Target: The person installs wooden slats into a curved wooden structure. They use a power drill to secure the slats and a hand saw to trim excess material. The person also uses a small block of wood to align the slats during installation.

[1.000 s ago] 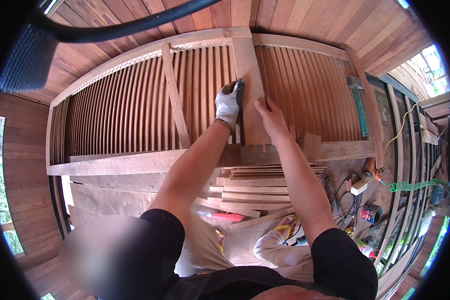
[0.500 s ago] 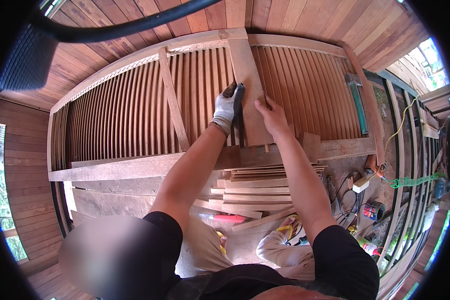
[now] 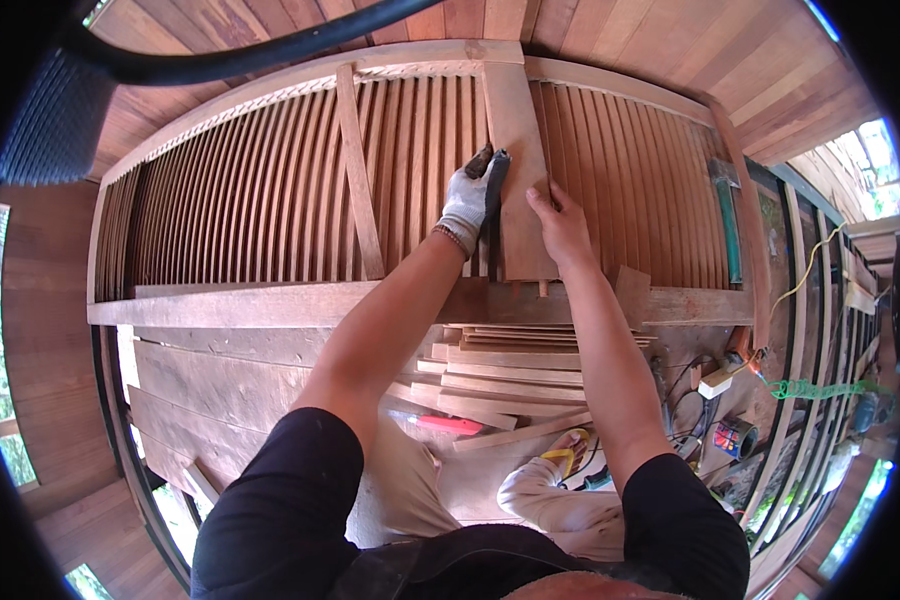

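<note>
In front of me lies a louvred wooden panel, its thin slats set side by side in a frame. A wide flat crosspiece runs across it between two groups of slats. Small pegs show at the crosspiece's near end, by the near rail. My left hand, in a white glove with dark fingertips, is closed at the crosspiece's left edge. Against its right edge, my bare right hand grips with the thumb on top; its other fingers are partly hidden.
A narrow batten lies slanted over the slats. A green-handled tool rests at the panel's right end. Nearer me are stacked wooden strips, a red-handled tool, a can and tangled cables.
The view has shifted, so the panel appears slightly higher and farther right. Both hands stay on the crosspiece, and the pegs at its near end show more clearly.
</note>
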